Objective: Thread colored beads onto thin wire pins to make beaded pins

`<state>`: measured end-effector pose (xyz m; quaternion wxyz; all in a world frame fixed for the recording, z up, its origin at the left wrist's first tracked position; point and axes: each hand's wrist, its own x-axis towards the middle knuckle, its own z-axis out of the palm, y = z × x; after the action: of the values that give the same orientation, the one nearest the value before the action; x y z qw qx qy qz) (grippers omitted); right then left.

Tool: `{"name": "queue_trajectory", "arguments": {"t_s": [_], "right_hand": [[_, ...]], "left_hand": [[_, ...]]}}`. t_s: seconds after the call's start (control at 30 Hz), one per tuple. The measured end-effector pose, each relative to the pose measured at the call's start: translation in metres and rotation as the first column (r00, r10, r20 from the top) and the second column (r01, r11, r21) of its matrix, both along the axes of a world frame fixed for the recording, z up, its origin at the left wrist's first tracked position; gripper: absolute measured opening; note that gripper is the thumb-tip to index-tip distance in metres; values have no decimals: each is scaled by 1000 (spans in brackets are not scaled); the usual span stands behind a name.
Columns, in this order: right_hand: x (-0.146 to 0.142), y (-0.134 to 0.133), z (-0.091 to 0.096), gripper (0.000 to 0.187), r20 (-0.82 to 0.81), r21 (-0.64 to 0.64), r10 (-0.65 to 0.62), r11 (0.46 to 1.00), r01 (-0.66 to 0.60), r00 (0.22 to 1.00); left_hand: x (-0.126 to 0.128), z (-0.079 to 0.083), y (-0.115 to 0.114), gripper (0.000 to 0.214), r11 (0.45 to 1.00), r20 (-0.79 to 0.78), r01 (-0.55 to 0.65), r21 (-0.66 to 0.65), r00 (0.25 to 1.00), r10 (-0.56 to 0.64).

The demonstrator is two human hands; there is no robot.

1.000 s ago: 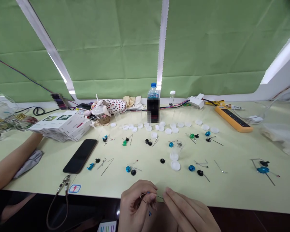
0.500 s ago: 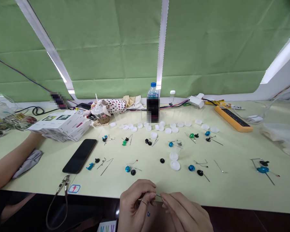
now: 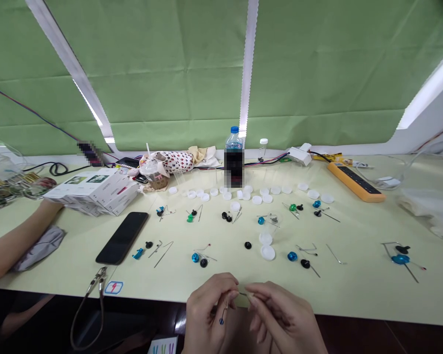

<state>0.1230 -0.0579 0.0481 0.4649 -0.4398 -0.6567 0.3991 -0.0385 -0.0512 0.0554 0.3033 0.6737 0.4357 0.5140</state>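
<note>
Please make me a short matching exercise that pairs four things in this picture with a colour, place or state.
Things:
1. thin metal wire
2. phone
3. power strip
4. bottle

Descriptions:
A. mostly orange
B. bridging the gap between the left hand and the right hand
C. standing upright, blue-capped
D. lying flat, dark-screened

Right pairs: 1-B, 2-D, 3-A, 4-C.

Phone (image 3: 122,238) left of left hand (image 3: 208,310) — bottle (image 3: 234,157) beyond, power strip (image 3: 355,182) right
</note>
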Motion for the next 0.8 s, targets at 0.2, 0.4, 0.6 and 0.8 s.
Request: {"name": "queue_trajectory", "arguments": {"t_s": [0.2,0.4,0.6,0.8], "right_hand": [[9,6,-5,31,451,725,-419,687,-50,788],[18,10,11,45,557,796,-480,541,-271,677],[19,11,28,45,599,776,-478,544,-319,643],[10,16,13,34,455,813,-476,568,-132,752]], "left_hand": [[-4,-2,6,18,979,71,-59,-194,995,74],[-4,-8,7,17,963,186,22,-269,982,30],[-4,-8,7,18,960,198,60,-275,980,-4],[-3,-6,8,17,964,203,86,-250,979,-34]]}}
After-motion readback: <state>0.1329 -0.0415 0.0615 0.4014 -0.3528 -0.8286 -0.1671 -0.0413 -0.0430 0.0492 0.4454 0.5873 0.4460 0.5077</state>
